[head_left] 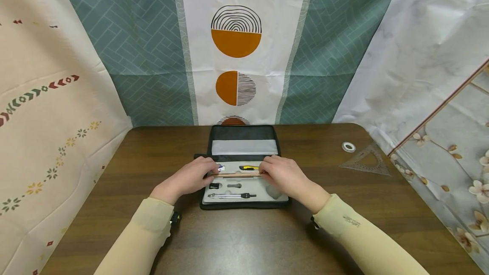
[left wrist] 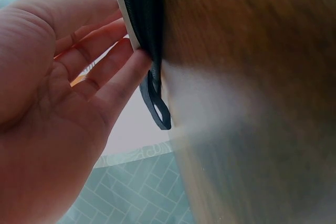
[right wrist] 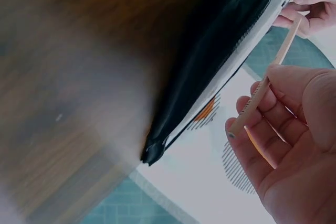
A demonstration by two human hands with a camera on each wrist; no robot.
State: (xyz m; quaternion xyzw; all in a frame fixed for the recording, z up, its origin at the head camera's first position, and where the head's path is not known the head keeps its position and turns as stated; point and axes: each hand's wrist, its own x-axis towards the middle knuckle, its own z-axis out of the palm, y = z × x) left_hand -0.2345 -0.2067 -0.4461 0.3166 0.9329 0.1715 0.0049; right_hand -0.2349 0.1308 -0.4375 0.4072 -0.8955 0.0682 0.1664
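R hand pinches ruler; far end nr L hand.

the head view is bright and clear, with soft glare on the near table and shadow beside the left sleeve; in both wrist views the table is blurred under a pale haze.

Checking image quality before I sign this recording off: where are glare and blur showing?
Head: a soft sheen on the near part of the tabletop; left wrist: a whitish haze of glare across that blurred tabletop, the left hand clearer; right wrist: tabletop smeared under greyish glare, right hand and wooden ruler sharper.
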